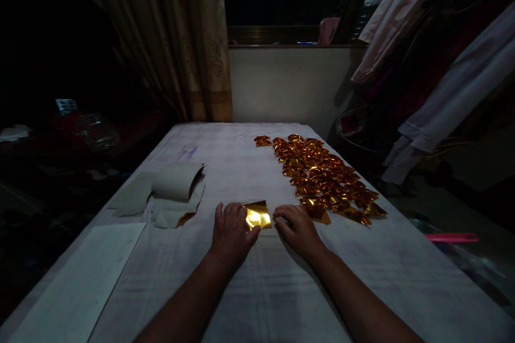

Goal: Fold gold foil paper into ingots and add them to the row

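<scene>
A small piece of shiny gold foil paper (258, 215) lies on the cloth-covered table between my hands. My left hand (232, 230) grips its left side, the thumb over the lower edge and the fingers bent along the left. Just off the right edge, my right hand (295, 228) rests with its fingers curled together, and nothing shows in them. Beyond it spreads a heap of folded gold foil pieces (317, 171). To the left sits a pile of pale-backed paper sheets (177, 182), some curled, with a bit of gold at one corner.
A large white sheet or board (76, 284) lies at the table's left front. The table (225, 144) ends near a wall and a curtain (193, 37). Clothes (454, 96) hang at the right, above a pink-handled item (453, 237). A pink cup (328, 30) stands on the sill.
</scene>
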`<action>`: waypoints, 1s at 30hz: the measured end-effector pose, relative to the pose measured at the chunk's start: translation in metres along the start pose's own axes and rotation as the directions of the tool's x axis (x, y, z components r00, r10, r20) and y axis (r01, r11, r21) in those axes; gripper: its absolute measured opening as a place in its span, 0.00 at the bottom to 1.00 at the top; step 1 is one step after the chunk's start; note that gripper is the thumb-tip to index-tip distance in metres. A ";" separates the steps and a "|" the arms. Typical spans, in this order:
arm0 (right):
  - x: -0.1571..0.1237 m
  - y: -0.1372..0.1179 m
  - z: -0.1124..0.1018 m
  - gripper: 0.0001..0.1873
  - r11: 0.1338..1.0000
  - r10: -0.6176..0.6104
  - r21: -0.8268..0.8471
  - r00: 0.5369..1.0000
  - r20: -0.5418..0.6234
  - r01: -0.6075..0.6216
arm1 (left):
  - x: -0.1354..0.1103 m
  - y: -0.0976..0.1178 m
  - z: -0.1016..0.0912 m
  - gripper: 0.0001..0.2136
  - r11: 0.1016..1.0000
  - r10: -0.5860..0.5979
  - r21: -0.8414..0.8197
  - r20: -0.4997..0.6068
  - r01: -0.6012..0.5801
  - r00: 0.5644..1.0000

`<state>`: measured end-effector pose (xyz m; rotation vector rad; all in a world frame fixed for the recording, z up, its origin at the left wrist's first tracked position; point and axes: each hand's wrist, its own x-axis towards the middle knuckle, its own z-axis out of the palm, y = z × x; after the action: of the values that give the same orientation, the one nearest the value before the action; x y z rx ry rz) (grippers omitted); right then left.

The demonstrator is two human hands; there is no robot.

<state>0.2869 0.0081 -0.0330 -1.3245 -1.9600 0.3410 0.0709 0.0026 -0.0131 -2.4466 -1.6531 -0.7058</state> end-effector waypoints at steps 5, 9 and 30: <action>0.000 0.009 -0.002 0.10 0.996 -0.032 0.077 0.999 -0.018 0.034 | 0.002 0.004 0.003 0.11 1.000 -0.001 -0.002 -0.020 0.001 1.000; 0.000 0.011 -0.001 0.11 0.997 -0.045 0.061 0.999 -0.018 0.046 | 0.002 0.002 0.003 0.12 1.000 0.008 -0.019 -0.016 -0.009 1.000; -0.006 -0.055 0.006 0.37 0.938 0.101 -0.338 0.867 0.488 0.081 | -0.006 -0.023 -0.003 0.17 0.989 -0.002 -0.147 0.169 0.027 0.986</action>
<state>0.2459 -0.0196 -0.0079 -1.5859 -2.5427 0.3826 0.0476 0.0055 -0.0167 -2.6684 -1.7371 -0.6632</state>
